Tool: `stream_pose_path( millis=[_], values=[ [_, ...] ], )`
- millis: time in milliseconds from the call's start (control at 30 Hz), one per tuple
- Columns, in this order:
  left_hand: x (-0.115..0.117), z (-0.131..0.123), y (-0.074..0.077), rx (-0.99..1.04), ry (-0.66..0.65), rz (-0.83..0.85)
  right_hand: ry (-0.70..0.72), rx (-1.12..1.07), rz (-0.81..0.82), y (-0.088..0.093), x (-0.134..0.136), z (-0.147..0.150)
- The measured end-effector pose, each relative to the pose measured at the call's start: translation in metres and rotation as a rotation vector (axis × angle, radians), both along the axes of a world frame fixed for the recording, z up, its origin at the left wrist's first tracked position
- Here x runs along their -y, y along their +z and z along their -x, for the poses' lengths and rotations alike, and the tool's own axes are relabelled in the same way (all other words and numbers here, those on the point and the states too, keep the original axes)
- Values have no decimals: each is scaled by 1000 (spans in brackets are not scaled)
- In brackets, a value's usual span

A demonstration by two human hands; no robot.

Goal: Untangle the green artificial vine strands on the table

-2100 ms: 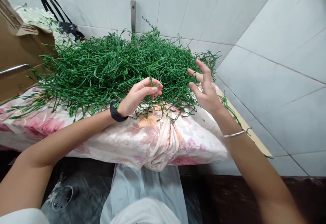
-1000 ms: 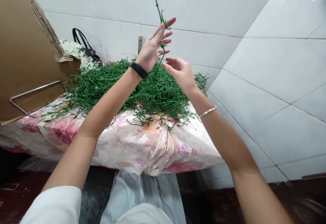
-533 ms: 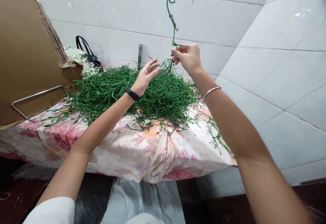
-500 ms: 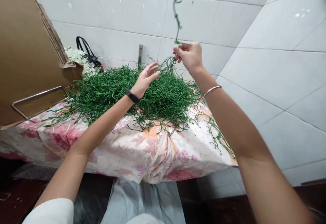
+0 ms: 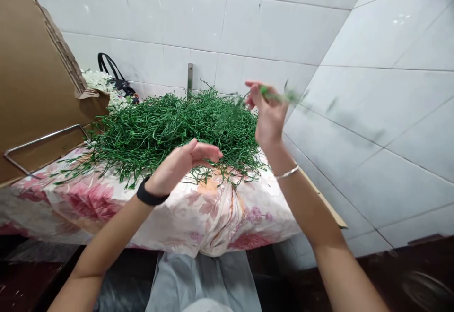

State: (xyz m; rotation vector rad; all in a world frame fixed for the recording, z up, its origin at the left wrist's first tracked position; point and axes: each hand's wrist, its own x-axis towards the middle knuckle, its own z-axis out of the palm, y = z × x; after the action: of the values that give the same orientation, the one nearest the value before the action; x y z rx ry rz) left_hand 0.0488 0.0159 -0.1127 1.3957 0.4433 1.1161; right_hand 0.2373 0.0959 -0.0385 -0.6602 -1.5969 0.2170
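Observation:
A large tangled pile of thin green plastic flower stems [image 5: 166, 123] lies on the flowered cloth [image 5: 170, 217]. My right hand [image 5: 269, 108] is raised over the pile's right end and pinches a green plastic stem [image 5: 291, 97]. That stem trails off to the right, smeared by motion, and thin strands also hang from the fingers toward the pile. My left hand [image 5: 184, 163], with a black band at the wrist, hovers at the pile's front edge. Its fingers are stretched out and nothing is in them.
A cardboard box [image 5: 31, 66] stands at the left beside a bent metal wire frame [image 5: 42, 139]. Behind it are white flowers [image 5: 99, 80] and a dark bag [image 5: 122, 85]. An upright metal strip [image 5: 190, 80] stands near the tiled wall [image 5: 248, 28].
My right hand has moved right and lower, swinging the stem from upright to sideways. My left hand has drawn back from the strands toward the pile's front edge.

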Motion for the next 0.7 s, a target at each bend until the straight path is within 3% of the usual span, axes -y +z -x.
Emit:
stream_pose_path(
  millis=[100,200,367,567,700],
  values=[
    [24,-7,-13,68,-306,325,106,79,-141,-43,44,5],
    [31,-13,-23,221,-380,491,41,282,-346,-72,85,3],
    [29,-13,-29,333,-197,446,105,618,-359,-105,125,-4],
    [30,-6,-41,265,-31,393,175,586,-227,-141,144,9],
    [34,3,-43,216,74,327,284,525,-186,-146,156,10]
  ],
)
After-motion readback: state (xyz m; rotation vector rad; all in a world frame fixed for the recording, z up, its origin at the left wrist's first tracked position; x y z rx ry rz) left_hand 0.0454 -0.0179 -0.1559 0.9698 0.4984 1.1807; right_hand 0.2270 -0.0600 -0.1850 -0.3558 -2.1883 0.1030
